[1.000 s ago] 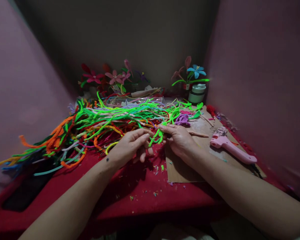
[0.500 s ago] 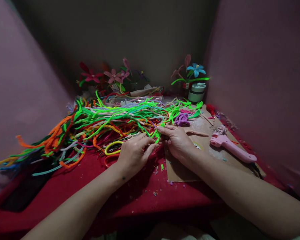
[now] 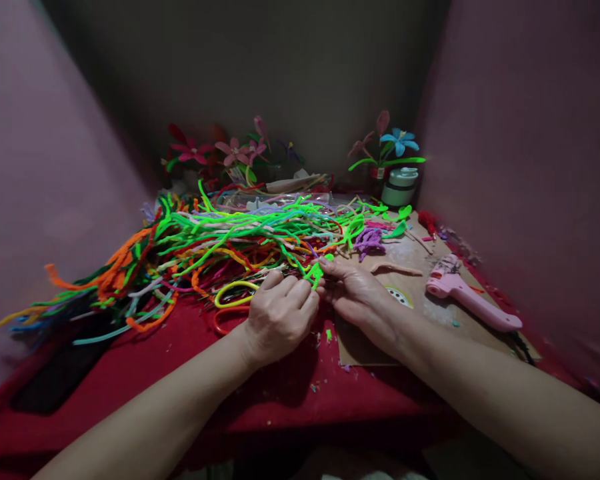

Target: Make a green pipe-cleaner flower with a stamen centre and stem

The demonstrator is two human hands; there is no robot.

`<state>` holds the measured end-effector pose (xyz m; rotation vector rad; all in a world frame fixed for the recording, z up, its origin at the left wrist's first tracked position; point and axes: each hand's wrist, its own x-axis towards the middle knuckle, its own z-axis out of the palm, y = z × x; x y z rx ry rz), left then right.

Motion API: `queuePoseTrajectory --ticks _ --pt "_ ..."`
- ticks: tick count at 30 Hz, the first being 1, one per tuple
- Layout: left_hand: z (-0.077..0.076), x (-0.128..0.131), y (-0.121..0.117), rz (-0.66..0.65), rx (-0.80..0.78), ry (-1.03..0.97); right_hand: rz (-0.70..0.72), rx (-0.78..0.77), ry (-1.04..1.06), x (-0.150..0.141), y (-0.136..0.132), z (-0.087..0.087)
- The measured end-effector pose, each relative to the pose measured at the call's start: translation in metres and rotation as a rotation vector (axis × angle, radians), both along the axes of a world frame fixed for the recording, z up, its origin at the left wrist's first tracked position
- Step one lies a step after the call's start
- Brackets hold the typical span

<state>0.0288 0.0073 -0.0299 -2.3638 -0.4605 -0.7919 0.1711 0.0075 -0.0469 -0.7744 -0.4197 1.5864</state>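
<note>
Between my two hands is a bright green pipe cleaner [image 3: 314,272], bent into a small shape. My left hand [image 3: 283,311] is closed with its back toward me, its fingertips at the lower end of the green piece. My right hand [image 3: 356,291] pinches the same piece from the right between thumb and fingers. The palm side of both hands is hidden. Scissors with yellow and red handles [image 3: 236,293] lie just left of my left hand. Behind my hands spreads a tangled heap of coloured pipe cleaners [image 3: 240,230], mostly green, with orange and white ones.
On the cardboard [image 3: 425,307] to the right lies a pink glue gun [image 3: 473,301]. A purple fuzzy bundle [image 3: 370,241] is behind my right hand. Pipe-cleaner flowers [image 3: 399,141] and a lidded jar [image 3: 400,187] stand at the back. A dark flat object [image 3: 55,373] lies front left.
My left hand has rolled over, its fingers now curled in and its back turned up. The right hand still holds the green piece. The whole view has shifted slightly.
</note>
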Motion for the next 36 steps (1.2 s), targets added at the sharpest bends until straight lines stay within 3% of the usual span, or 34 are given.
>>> queuePoseTrajectory --ticks 3,8,11,16,23,28,32,36 --pt "-0.002 0.000 -0.001 -0.003 0.001 0.035 -0.005 -0.024 0.043 -0.001 0.000 -0.001" --pt "-0.001 0.000 -0.005 -0.018 -0.082 0.006 0.012 0.063 -0.033 0.000 -0.001 0.004" --pt "0.005 -0.003 -0.004 -0.104 -0.275 -0.094 -0.007 0.054 -0.106 0.003 -0.001 0.008" --pt "0.016 -0.013 0.016 -0.188 -0.667 -0.481 -0.012 -0.022 -0.100 0.009 0.006 0.007" --pt "0.009 -0.017 0.031 -0.331 -0.635 -0.200 0.053 -0.075 -0.073 0.011 0.007 0.007" --pt "0.010 -0.016 0.024 -0.360 -0.636 -0.179 0.114 -0.069 -0.096 0.009 0.004 0.008" --pt "0.019 -0.014 0.018 -0.419 -0.843 -0.171 0.153 0.070 -0.150 0.008 0.002 0.005" --pt "0.024 -0.014 0.015 -0.389 -1.080 -0.220 0.179 0.120 -0.214 0.007 0.000 0.004"
